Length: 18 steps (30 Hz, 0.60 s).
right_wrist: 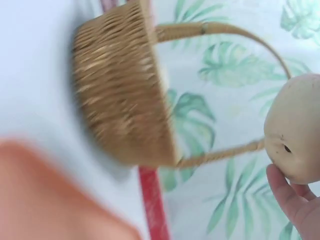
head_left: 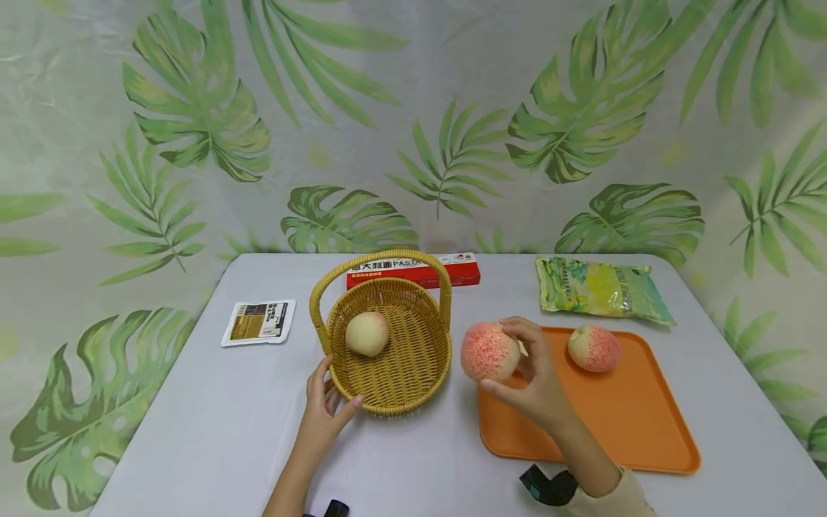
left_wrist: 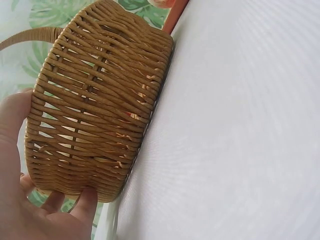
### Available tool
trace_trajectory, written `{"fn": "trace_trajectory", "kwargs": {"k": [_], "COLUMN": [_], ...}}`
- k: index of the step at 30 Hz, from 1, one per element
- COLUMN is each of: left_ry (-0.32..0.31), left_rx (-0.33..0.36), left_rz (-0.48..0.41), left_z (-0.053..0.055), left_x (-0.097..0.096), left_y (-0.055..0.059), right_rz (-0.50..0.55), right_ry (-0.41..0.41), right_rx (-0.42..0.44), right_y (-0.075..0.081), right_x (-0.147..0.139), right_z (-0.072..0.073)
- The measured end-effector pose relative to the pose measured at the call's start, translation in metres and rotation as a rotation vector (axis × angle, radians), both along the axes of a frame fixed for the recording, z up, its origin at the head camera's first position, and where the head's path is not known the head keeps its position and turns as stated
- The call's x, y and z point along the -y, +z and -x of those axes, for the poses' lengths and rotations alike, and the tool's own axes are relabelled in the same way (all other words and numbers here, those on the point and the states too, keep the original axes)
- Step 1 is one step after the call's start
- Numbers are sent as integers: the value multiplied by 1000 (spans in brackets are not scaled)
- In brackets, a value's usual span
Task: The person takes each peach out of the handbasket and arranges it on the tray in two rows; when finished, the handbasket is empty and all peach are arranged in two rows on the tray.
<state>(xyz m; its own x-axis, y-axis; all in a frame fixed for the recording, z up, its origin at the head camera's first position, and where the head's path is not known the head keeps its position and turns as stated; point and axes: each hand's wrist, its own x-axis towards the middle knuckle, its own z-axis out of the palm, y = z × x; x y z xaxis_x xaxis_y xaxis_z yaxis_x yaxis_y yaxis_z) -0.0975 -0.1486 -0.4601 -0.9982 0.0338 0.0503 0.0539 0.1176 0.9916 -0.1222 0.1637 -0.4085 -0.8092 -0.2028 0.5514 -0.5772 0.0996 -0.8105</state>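
Observation:
A pink and cream peach (head_left: pixel 489 351) is held between the thumb and fingers of my right hand (head_left: pixel 539 384), in the air over the orange tray's left edge. In the right wrist view the same peach (right_wrist: pixel 297 130) shows a pale side with a small dark hole. My left hand (head_left: pixel 325 409) grips the near left side of a woven basket (head_left: pixel 388 413), its thumb and fingers spread round the wall. Inside the basket lies a pale peach (head_left: pixel 367 334). Another peach (head_left: pixel 594 348) rests on the orange tray (head_left: pixel 620 424). The basket's arched handle (head_left: pixel 381 254) stands upright.
Behind the basket lies a red and white pasta box (head_left: pixel 461 271). A green and yellow packet (head_left: pixel 601 289) sits beyond the tray. At the left is a flat white and brown pack (head_left: pixel 258 322). A leaf-print cloth (head_left: pixel 452 79) hangs behind the white table (head_left: pixel 213 438).

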Motion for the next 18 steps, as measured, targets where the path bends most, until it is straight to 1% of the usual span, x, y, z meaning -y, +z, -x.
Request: {"fn": "trace_trajectory", "kwargs": {"k": [2,5,9,12,15,18], "left_ry": [0,-4,-11,-11,-3,5], "left_rx": [-6,-21,-33,-41,-50,-56], "left_rz": [-2,-16,-33,-28,-18,-18], "left_z": [0,1,5,9,10,11], "left_x": [0,2,5,7,8,8], "left_y": [0,-6,-20,-30,-36,-38], "right_rz": [-33,-102,-237,-310,-309,-283], "right_ry": [-22,-71,-208,-290,-301,-297], "right_rx": [18,64,99,98,115,156], "right_y": [-7,-13,-22,-38,-57,-72], "right_x": [-11,-22,-34,-44,-53,-60], "right_z": [-7,-18,-34,-40,-41,-41]}}
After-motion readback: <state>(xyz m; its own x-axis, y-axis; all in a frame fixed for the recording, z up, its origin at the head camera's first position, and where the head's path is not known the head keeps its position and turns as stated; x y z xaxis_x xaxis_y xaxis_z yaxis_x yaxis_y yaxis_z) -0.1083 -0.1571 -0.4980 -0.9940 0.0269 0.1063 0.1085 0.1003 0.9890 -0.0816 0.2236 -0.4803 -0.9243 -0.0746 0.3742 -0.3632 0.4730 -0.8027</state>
